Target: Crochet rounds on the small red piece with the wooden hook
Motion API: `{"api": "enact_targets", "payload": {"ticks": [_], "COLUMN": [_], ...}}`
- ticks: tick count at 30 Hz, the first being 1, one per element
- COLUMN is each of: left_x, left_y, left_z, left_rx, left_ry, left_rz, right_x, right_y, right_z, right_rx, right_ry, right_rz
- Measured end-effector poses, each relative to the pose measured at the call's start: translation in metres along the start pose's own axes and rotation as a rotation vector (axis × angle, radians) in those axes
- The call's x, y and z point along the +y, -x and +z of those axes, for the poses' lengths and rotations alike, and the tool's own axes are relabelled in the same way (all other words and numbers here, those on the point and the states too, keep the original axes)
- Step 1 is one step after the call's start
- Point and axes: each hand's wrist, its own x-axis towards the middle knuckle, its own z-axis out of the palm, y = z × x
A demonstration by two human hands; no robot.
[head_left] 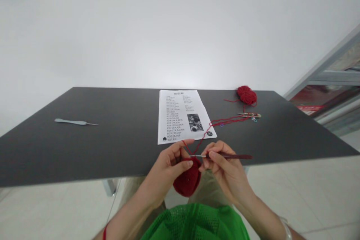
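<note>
Two hands work one dark-red, rounded yarn piece [188, 180] at the table's near edge: the left hand [165, 163] pinches its upper rim, the right hand [225, 163] grips one brown-handled metal crochet hook [239, 156], tip at that rim. One red yarn ball [246, 95], one pale grey-handled hook [71, 121] and one white printed paper sheet [182, 95] lie on the matte black tabletop [118, 146]; behind stands a plain white wall [180, 30], below, pale tiled floor [295, 191].
</note>
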Motion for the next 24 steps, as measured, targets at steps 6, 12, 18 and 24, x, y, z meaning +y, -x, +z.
{"api": "enact_targets", "payload": {"ticks": [6,12,18,24], "left_x": [0.003,0.002,0.000,0.000], "left_y": [0.000,0.001,0.000,-0.001], "left_z": [-0.003,0.001,0.000,-0.002], "left_rx": [0.013,0.044,0.029,0.010], "left_ry": [0.021,0.008,0.036,0.073], "left_rz": [0.005,0.018,0.006,-0.044], "right_x": [-0.016,-0.014,-0.006,-0.007], "right_y": [-0.005,0.006,0.012,0.011], "right_z": [-0.009,-0.008,-0.007,-0.007], "right_rx": [-0.139,-0.117,-0.102,-0.100], "right_ry": [0.204,0.514,0.602,0.645], "right_rz": [-0.106,-0.315,-0.440,-0.466]}}
